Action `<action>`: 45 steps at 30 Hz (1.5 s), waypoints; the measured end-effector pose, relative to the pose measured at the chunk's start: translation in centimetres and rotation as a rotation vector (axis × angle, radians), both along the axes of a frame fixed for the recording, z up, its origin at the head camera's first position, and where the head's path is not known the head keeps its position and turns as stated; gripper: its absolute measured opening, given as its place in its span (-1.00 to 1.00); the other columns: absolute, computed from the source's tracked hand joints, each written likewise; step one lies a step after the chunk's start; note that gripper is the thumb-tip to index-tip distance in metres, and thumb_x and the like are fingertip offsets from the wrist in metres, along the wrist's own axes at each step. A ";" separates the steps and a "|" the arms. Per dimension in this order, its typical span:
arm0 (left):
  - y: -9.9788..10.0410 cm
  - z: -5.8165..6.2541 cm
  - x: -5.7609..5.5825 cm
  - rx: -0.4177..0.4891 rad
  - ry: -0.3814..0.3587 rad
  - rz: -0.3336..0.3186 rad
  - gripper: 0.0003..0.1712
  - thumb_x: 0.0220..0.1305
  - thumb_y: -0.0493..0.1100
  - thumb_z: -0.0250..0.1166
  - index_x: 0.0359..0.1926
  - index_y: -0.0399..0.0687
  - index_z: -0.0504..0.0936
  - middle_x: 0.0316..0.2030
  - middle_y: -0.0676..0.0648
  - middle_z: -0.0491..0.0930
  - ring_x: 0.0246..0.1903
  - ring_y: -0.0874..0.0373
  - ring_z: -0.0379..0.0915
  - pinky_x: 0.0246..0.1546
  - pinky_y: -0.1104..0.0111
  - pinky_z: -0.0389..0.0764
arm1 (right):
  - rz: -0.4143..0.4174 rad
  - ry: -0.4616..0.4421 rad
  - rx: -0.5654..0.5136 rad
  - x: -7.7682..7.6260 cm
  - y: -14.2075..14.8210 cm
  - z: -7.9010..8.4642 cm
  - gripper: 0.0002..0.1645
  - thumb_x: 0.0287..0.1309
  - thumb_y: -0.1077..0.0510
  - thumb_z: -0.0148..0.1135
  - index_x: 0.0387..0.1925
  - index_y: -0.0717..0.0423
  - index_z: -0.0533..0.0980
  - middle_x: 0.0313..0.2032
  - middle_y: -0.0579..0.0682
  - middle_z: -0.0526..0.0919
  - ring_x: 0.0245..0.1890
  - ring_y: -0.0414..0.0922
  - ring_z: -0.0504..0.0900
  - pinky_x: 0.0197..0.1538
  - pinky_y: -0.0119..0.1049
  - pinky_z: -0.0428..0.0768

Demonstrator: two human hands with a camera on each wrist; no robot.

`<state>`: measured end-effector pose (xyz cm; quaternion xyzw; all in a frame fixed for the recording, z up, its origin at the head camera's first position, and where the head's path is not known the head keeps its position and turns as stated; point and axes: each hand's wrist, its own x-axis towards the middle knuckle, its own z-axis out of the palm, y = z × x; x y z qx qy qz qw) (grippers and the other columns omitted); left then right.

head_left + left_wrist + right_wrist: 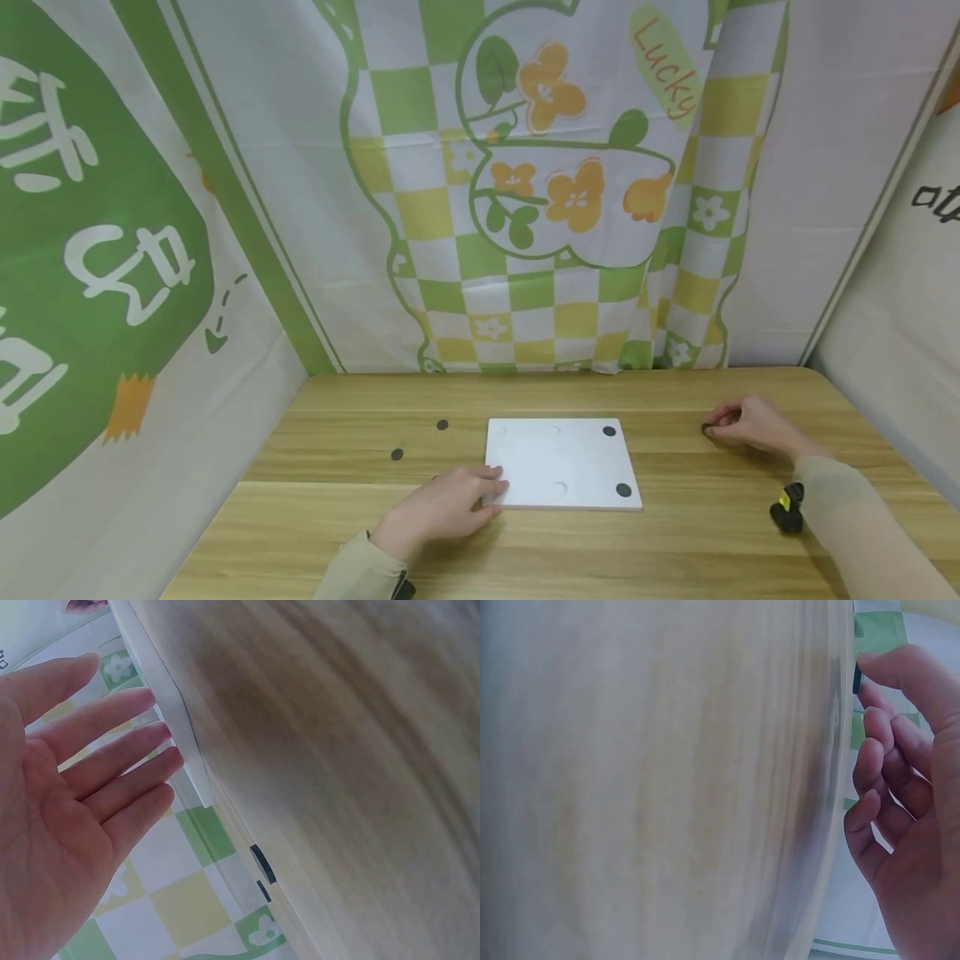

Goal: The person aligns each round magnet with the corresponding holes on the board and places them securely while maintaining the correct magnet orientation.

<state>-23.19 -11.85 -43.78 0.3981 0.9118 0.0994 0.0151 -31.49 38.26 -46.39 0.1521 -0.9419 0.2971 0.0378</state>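
1. The white board (561,458) is laid flat on the wooden table (558,554), with its left edge touched by the fingertips of the left hand (450,502).
2. In the left hand nothing is grasped: as is shown by the left wrist view, its fingers are held nearly straight and relaxed, with the thumb spread apart from them.
3. By the right hand (761,429) a small dark disc (706,428) is pinched between thumb and index finger, at the table surface, well to the right of the board; the other fingers are curled loosely.
4. Two more discs are set on the board along its right side: the far-corner disc (609,432) and the near-corner disc (623,490).
5. Shallow round marks (556,431) are seen elsewhere on the board: two along its far edge and one by the middle of its near edge; the near left corner is partly covered by the left hand.
6. To the left of the board, two loose discs (442,425) are placed on the table, well apart from the pinched one.
7. Black devices (787,510) are worn at both wrists.
8. Behind the table, a checked green, yellow and white curtain (517,308) is hung, printed with orange flowers.
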 end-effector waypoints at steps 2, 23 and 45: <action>0.0 0.0 0.0 0.000 -0.004 0.001 -0.61 0.34 -0.08 0.14 0.12 -0.09 0.58 0.19 -0.12 0.50 0.19 0.04 0.43 0.23 0.26 0.47 | -0.001 0.009 -0.001 -0.1 -0.1 0.0 -0.80 -0.01 0.04 0.42 -0.37 0.08 0.68 -0.50 -0.14 0.66 -0.53 -0.42 0.49 -0.47 -0.49 0.50; 0.0 -0.1 0.0 -0.003 -0.010 0.011 -0.61 0.34 -0.07 0.14 0.13 -0.07 0.57 0.20 -0.11 0.49 0.20 0.05 0.42 0.24 0.25 0.46 | 0.009 0.026 -0.018 -1.1 -2.0 0.0 -0.77 -0.04 0.04 0.43 -0.38 0.11 0.68 -0.51 -0.17 0.66 -0.52 -0.43 0.49 -0.44 -0.50 0.49; 0.0 0.1 0.1 -0.008 -0.029 0.026 -0.60 0.34 -0.07 0.13 0.14 -0.05 0.56 0.22 -0.09 0.47 0.21 0.04 0.41 0.25 0.23 0.45 | 0.055 0.031 -0.067 -2.0 -5.3 -0.1 -0.79 -0.07 0.08 0.44 -0.40 0.12 0.67 -0.51 -0.12 0.68 -0.52 -0.40 0.51 -0.41 -0.50 0.53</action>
